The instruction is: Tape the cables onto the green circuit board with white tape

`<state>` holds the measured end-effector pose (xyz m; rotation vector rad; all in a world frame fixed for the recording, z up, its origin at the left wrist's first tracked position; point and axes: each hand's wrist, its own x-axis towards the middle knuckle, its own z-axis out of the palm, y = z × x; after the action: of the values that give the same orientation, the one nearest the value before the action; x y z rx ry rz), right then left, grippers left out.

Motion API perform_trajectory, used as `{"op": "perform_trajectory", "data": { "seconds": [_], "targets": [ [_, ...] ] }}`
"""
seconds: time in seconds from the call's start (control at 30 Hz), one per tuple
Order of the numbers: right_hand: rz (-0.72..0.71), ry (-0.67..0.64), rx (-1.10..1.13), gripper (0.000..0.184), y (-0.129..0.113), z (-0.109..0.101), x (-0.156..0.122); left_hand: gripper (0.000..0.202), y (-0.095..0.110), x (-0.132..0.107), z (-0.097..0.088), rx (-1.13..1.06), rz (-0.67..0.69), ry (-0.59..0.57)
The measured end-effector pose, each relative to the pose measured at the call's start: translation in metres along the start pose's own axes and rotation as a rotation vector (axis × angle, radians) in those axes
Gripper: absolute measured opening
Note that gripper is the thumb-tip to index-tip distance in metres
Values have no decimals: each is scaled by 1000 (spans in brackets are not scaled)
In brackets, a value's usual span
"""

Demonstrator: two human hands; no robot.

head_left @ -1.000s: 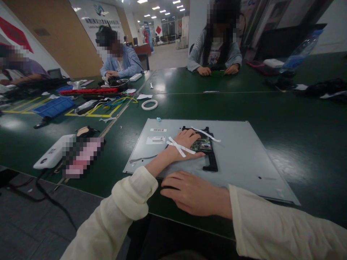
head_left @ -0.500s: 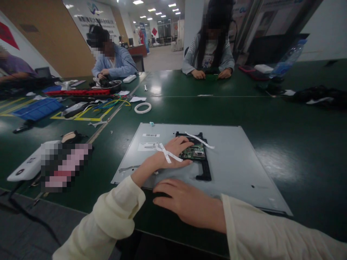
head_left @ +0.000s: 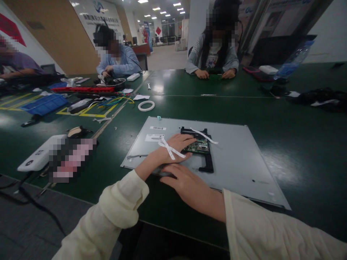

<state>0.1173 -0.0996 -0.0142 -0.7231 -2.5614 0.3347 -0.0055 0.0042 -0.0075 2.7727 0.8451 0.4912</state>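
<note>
A large grey metal panel, like the back of a display, lies flat on the table before me. On it sit a black bracket and a green circuit board. My left hand rests over the board's left part, fingers stretched out; white tape strips cross on its back. Another strip of white tape lies over the bracket's top. Just below the left hand, my right hand reaches to the panel's near edge, fingers extended and thumb apart. Its fingertips partly meet the edge, and what they touch is hidden.
A tape roll stands beyond the panel. Leftward are a white power bank, a blue tray, a red power strip and wires. A water bottle is far right. Co-workers sit across the table.
My right hand has moved up and forward from the table's near side to the panel's edge, close under my left wrist. My left hand stays over the circuit board. The view has shifted slightly.
</note>
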Motion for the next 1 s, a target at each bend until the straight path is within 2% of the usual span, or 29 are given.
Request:
{"op": "perform_trajectory", "data": {
  "seconds": [0.23,0.57,0.77,0.9,1.0],
  "targets": [
    [-16,7,-60,32,-1,-1,-1,54,-8,2,3,-2,30,0],
    [-36,67,-67,29,-5,-6,-1,52,4,3,2,108,-1,-17],
    [-17,261,4,28,-2,-20,-7,48,2,4,1,184,16,-46],
    [97,415,5,25,8,-34,-9,42,3,1,-4,197,47,-72],
    [180,464,12,20,14,-40,-8,42,8,1,-8,184,44,-80]
  ]
}}
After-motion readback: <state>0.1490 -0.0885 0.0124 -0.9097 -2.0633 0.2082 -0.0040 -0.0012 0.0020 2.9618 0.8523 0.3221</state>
